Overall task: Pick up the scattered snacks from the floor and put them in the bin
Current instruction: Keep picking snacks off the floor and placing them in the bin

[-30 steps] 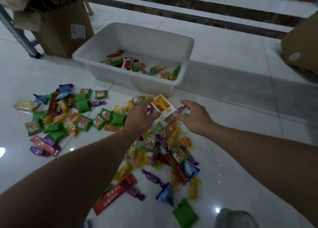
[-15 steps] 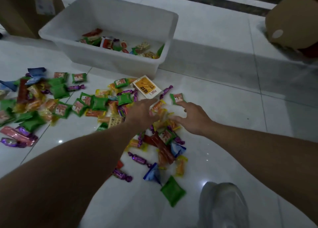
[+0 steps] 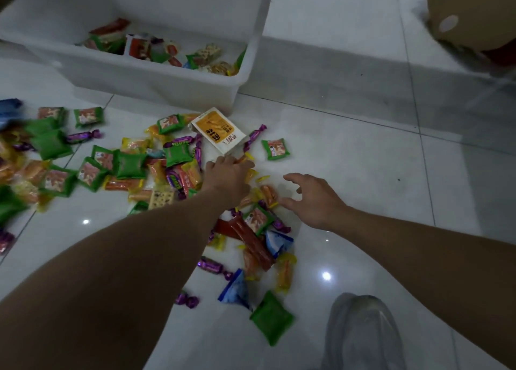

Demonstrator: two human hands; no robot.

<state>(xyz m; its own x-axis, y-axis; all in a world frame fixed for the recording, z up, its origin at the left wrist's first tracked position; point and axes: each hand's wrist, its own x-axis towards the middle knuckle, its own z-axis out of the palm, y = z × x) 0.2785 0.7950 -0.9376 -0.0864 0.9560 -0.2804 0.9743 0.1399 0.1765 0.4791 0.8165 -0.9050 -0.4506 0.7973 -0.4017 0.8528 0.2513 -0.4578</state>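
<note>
The white plastic bin stands at the top left and holds several snack packets. Scattered snacks cover the floor in front of it: green packets, purple candies, orange sausages, blue packets. An orange-and-white carton lies just in front of the bin. My left hand is down on the pile right below the carton, fingers curled onto a yellow-wrapped snack. My right hand hovers beside it with fingers spread over orange sausage snacks, holding nothing.
A lone green packet lies right of the carton. My shoe is at the bottom right beside another green packet. A cardboard box sits at the top right. Glossy white tiles stretch to the right.
The carton that was at my left hand now lies on the floor. Both hands have dropped lower onto the pile, and the view has moved closer to the bin.
</note>
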